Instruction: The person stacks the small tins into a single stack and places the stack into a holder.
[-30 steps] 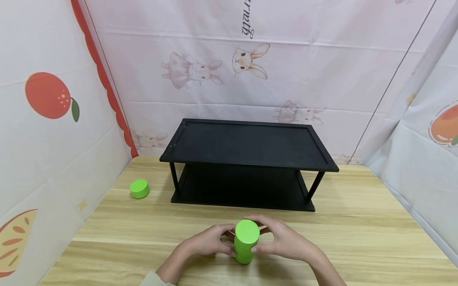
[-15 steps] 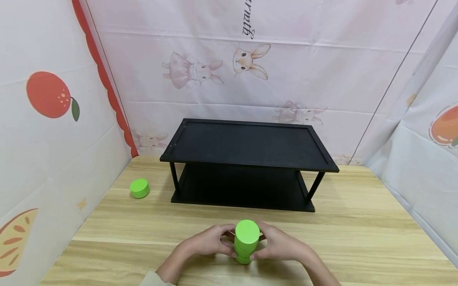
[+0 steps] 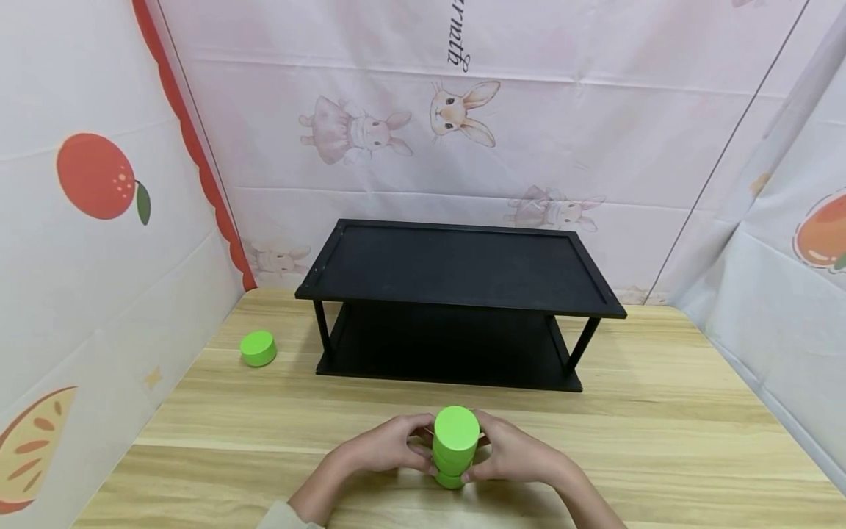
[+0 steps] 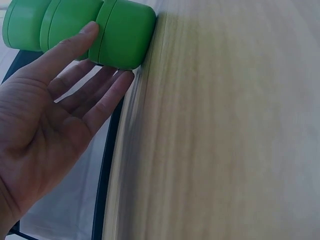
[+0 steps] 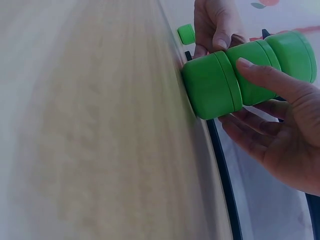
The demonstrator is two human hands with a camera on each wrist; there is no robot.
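Observation:
A stack of three round green pieces, like small smooth cups or jars, stands upright at the front of the table. My left hand holds it from the left; in the left wrist view the thumb lies by the seam between the lowest and middle pieces, with the fingers on the far side. From the right, my right hand holds the same stack. Its thumb presses the middle piece in the right wrist view, and its other fingers pass behind. A short green disc lies apart at the left.
A two-tier black shelf stands behind the hands, near the back of the wooden table. Printed cloth with rabbits hangs behind it, and fruit-printed cloth closes off both sides.
My right hand has moved slightly left and its fingers have come down from near the top to a lower grip on the stack. The left hand and the stack stay in place.

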